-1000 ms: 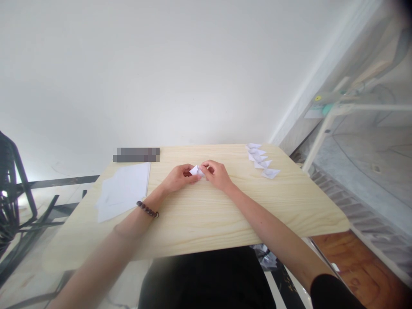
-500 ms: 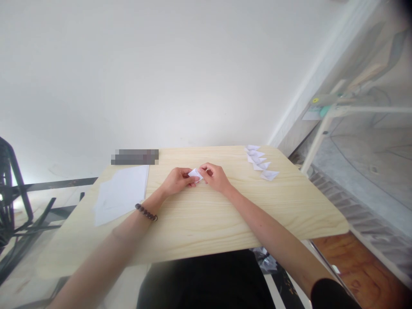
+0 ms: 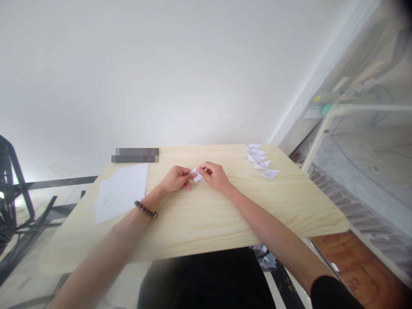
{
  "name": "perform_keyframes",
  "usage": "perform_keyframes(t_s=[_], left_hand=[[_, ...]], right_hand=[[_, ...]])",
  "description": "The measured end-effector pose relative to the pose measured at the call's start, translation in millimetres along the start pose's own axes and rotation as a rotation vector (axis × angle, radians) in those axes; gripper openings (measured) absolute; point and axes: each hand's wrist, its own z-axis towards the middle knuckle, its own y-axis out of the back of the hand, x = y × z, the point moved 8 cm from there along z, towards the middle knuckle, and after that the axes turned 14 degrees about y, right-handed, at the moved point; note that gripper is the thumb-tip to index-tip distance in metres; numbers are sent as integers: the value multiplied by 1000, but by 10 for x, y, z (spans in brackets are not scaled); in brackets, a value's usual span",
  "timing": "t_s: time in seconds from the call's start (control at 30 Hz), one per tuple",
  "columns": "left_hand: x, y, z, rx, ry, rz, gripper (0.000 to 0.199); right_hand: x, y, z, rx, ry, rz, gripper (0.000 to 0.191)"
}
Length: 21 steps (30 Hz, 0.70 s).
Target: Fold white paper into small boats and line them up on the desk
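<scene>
The surface was pale wood, its far edge by a plain wall. Over its middle, the left hand and right hand pinched a small folded paper between them. Loose sheets lay to the left, folded pieces in a row to the right. A dark chair stood beyond the left side.

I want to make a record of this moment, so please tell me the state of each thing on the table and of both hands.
Left hand: pinching the small folded paper
Right hand: pinching the same paper
Small folded paper: partly covered by fingers
Paper sheets: flat, overlapping
Folded paper boats: lined up
</scene>
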Motion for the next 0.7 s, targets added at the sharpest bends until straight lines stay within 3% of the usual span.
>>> perform_keyframes(t_s=[0.23,0.53,0.7], left_hand=[[29,34,36,-48,-5,-78,40],[71,24,65,-69,-30,24,30],[75,35,66,-89,-8,-5,31]], right_hand=[[-183,-45,-41,4,-137,133,29],[-59,-36,-18,45,-79,49,27],[-150,-61,-34,19,-140,138,29]])
